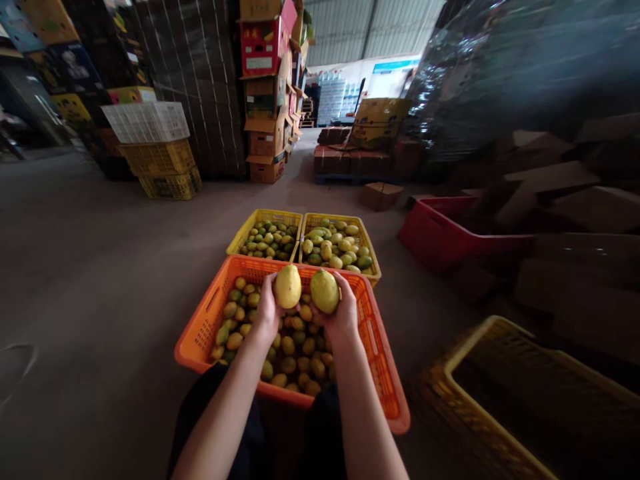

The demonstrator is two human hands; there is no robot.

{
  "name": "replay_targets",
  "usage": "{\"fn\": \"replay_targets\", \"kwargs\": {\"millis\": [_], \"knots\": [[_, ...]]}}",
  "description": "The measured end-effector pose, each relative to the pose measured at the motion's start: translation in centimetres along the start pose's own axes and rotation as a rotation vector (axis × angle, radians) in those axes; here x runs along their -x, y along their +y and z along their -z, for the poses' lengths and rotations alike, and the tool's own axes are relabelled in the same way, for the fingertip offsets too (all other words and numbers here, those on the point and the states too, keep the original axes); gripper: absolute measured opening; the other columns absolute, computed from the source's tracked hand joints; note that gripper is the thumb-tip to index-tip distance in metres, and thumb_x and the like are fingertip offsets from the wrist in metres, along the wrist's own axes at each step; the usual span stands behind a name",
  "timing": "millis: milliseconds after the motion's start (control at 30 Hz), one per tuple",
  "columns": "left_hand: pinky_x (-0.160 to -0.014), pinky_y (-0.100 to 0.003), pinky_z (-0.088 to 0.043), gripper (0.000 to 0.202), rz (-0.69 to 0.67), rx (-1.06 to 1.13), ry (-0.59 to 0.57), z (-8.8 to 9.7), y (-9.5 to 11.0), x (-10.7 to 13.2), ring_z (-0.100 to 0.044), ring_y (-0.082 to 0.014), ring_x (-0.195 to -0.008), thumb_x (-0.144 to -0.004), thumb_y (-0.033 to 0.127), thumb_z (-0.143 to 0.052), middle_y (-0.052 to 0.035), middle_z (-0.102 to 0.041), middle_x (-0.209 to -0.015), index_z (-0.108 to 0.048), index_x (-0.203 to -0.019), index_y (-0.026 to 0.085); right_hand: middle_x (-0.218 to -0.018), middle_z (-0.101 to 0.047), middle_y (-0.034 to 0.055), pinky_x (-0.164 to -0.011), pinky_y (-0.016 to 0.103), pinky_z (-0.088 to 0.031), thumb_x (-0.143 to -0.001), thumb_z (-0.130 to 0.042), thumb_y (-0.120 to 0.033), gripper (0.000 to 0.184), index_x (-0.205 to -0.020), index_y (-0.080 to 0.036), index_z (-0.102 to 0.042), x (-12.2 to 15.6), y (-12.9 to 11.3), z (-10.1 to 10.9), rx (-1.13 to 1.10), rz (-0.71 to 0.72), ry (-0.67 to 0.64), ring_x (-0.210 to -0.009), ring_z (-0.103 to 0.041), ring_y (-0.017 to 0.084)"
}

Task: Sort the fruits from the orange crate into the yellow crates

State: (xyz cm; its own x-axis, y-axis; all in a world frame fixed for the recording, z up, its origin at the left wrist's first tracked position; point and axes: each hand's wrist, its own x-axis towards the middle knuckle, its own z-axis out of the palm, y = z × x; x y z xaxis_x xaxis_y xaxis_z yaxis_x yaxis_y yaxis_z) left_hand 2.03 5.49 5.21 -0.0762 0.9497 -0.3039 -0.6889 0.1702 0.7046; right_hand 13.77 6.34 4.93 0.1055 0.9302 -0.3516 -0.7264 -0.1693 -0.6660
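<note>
Side by side above an orange crate (193, 340), my two hands each hold up a lemon. My left hand (267, 308) is closed around a pale yellow lemon (288, 287). In my right hand (346, 312) sits a greener lemon (325, 291), with the fingers curled around its right side and underneath. A small gap separates the two fruits. Below them, the orange crate holds many smaller yellow and green lemons (288, 345), partly hidden by my forearms.
Beyond the orange crate stand two yellow crates (235, 235) of green and yellow fruit. To the right are a red crate (430, 233) and a yellow crate (480, 330) near loose cardboard. Stacked crates (160, 157), box stacks (263, 87) and a loaded pallet (350, 163) stand farther back.
</note>
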Motion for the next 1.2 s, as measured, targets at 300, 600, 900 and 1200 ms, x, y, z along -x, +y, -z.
{"fn": "replay_targets", "kwargs": {"millis": [300, 600, 900, 1200], "knots": [[-0.057, -0.023, -0.053, 0.026, 0.028, 0.042, 0.059, 0.2, 0.9, 0.4, -0.063, -0.0170, -0.073, -0.082, 0.039, -0.051, -0.0022, -0.065, -0.079, -0.061, -0.095, 0.019, -0.052, -0.064, 0.0005, -0.033, 0.021, -0.039, -0.074, -0.057, -0.036, 0.021, -0.067, -0.016, -0.062, 0.4, 0.9, -1.0, -0.002, -0.116, -0.020, -0.041, -0.056, 0.013], [-0.061, -0.023, -0.055, 0.017, 0.039, 0.062, 0.075, 0.7, 1.4, 0.6, -0.065, -0.0166, -0.077, -0.082, 0.029, -0.052, -0.0012, -0.066, -0.079, -0.062, -0.091, 0.019, -0.052, -0.063, -0.0001, -0.042, 0.023, -0.048, -0.076, -0.056, -0.033, 0.019, -0.068, -0.017, -0.062, 0.9, 1.0, -1.5, -0.030, -0.107, -0.004, -0.047, -0.060, 0.014], [-0.031, -0.019, -0.039, 0.040, 0.221, 0.079, 0.018, 0.6, 2.4, 1.1, -0.054, -0.0121, -0.038, -0.086, 0.046, -0.043, -0.0048, -0.063, -0.060, -0.063, -0.089, 0.011, -0.060, -0.066, 0.0011, -0.036, 0.021, -0.043, -0.072, -0.062, -0.036, 0.020, -0.074, -0.016, -0.063, 0.9, 1.6, -1.4, -0.041, -0.033, -0.084, -0.047, -0.059, 0.014], [-0.053, -0.025, -0.055, 0.028, 0.283, 0.413, -0.025, 1.3, 2.1, 0.4, -0.064, -0.0166, -0.065, -0.089, 0.033, -0.044, -0.0067, -0.065, -0.071, -0.063, -0.090, 0.013, -0.057, -0.065, -0.0020, -0.035, 0.021, -0.042, -0.070, -0.064, -0.034, 0.016, -0.076, -0.019, -0.061, 0.7, 1.7, -1.2, -0.113, -0.079, -0.040, -0.045, -0.059, 0.013]]}}
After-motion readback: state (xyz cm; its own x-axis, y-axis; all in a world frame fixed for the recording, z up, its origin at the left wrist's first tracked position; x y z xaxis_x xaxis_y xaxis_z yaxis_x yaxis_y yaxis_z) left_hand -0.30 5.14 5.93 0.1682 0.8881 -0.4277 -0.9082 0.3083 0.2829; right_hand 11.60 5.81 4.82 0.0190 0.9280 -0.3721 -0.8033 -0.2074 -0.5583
